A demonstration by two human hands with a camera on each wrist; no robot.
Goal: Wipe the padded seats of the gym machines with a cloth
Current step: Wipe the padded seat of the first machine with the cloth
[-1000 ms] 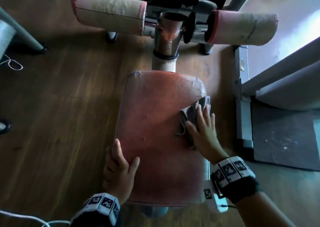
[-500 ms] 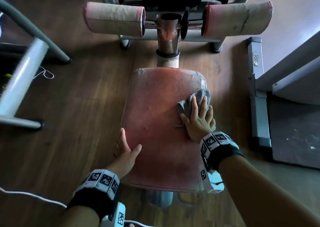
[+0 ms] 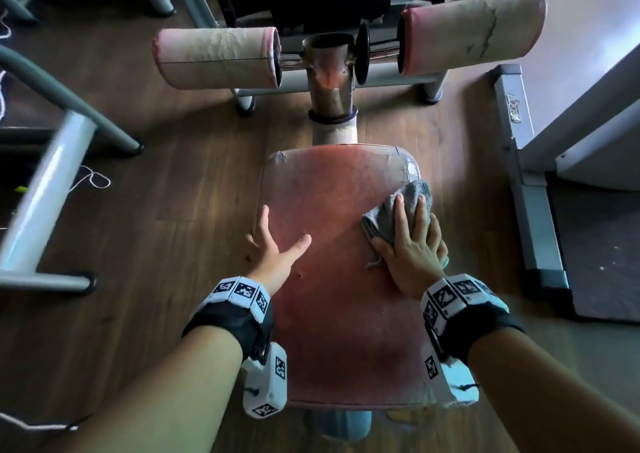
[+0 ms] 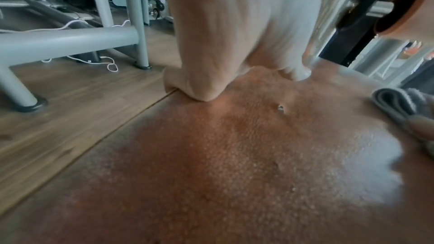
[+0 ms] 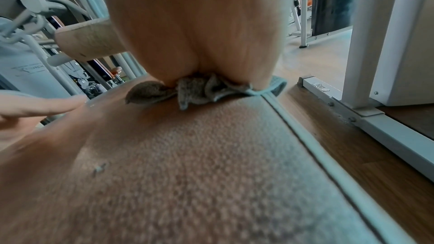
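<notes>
A worn red padded seat [image 3: 339, 314] lies below me. A crumpled grey cloth [image 3: 405, 207] sits near the seat's far right edge. My right hand [image 3: 412, 245] presses flat on the cloth with straight fingers. In the right wrist view the cloth [image 5: 199, 88] bunches under my right hand [image 5: 195, 25] beside the seat's piped edge [image 5: 305, 136]. My left hand [image 3: 277, 245] rests on the seat's left edge, thumb spread on the pad, holding nothing. The left wrist view shows my left hand [image 4: 234, 34] on the seat [image 4: 234, 164], with the cloth [image 4: 396, 105] at far right.
Two worn roller pads [image 3: 216, 58] [image 3: 471, 30] flank a metal post [image 3: 332, 82] beyond the seat. A grey machine frame [image 3: 45, 203] and a white cord [image 3: 93, 179] lie on the wood floor at left. A white frame [image 3: 519, 162] and dark mat [image 3: 595, 245] stand at right.
My left hand has slid forward along the seat's left edge. The right hand and cloth have shifted slightly toward the far right corner. My head has moved, so more of the machine shows.
</notes>
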